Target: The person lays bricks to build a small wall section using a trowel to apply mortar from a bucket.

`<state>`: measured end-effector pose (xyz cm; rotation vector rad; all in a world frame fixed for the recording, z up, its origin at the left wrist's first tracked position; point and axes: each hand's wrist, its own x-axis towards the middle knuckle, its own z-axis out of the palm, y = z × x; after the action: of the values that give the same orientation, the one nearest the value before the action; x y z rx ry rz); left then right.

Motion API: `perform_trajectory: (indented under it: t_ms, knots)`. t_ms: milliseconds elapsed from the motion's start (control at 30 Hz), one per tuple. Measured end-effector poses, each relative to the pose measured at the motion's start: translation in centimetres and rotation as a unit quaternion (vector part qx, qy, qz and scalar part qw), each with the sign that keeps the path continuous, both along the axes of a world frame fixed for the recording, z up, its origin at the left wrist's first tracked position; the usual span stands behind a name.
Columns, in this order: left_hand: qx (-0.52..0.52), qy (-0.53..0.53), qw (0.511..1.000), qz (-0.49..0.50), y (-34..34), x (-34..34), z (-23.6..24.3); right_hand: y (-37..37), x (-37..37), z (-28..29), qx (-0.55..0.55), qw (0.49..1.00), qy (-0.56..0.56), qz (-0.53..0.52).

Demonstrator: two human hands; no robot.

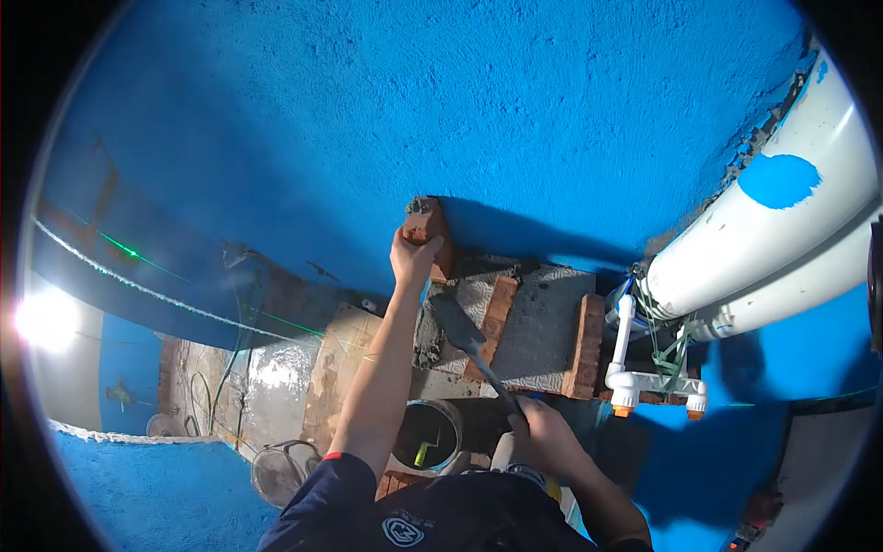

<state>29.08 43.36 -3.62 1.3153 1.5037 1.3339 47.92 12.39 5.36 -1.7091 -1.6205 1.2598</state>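
Note:
My left hand [413, 260] is closed around a red brick [441, 253], which stands upright against the blue wall and has grey mortar on its top end. In my right hand [550, 440] is the handle of a trowel. The trowel's dark blade [457, 324] points away from me, up and left, just below the brick. Under and beside the blade lies a heap of grey mortar [427, 339]. To the right of the blade, a row of red brick [498, 316] crosses the grey patterned slab [547, 327]. Another brick row [586, 345] borders the slab's right side.
Thick white pipes [763, 221] slant along the right, with white pipe fittings [635, 379] below them. A bucket [452, 432] near my body holds a yellow-green-handled tool [422, 454]. A white string [120, 273] and a green laser line cross the left. Boards [340, 368] lie left of my arm.

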Motion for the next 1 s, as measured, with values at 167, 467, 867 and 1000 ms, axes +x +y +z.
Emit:
perform_trajectory:
  t_ms: [167,467,867,1000]
  knots:
    - [-0.021,0.122,0.992,0.032,0.1,-0.9,1.1,1.0,-1.0,-0.8,0.024,1.0,-0.009,0.003]
    - [0.034,-0.016,0.998,0.053,-2.3,0.1,0.6,0.5,0.0,0.9,-0.018,0.995,-0.039,-0.095]
    - [0.13,-0.066,0.98,0.136,-2.5,0.9,-1.8,2.1,-4.4,6.6,-0.016,0.975,0.033,-0.221]
    - [0.116,-0.067,0.985,0.113,-1.8,1.1,-3.5,3.0,-5.1,6.5,-0.019,0.975,-0.043,-0.218]
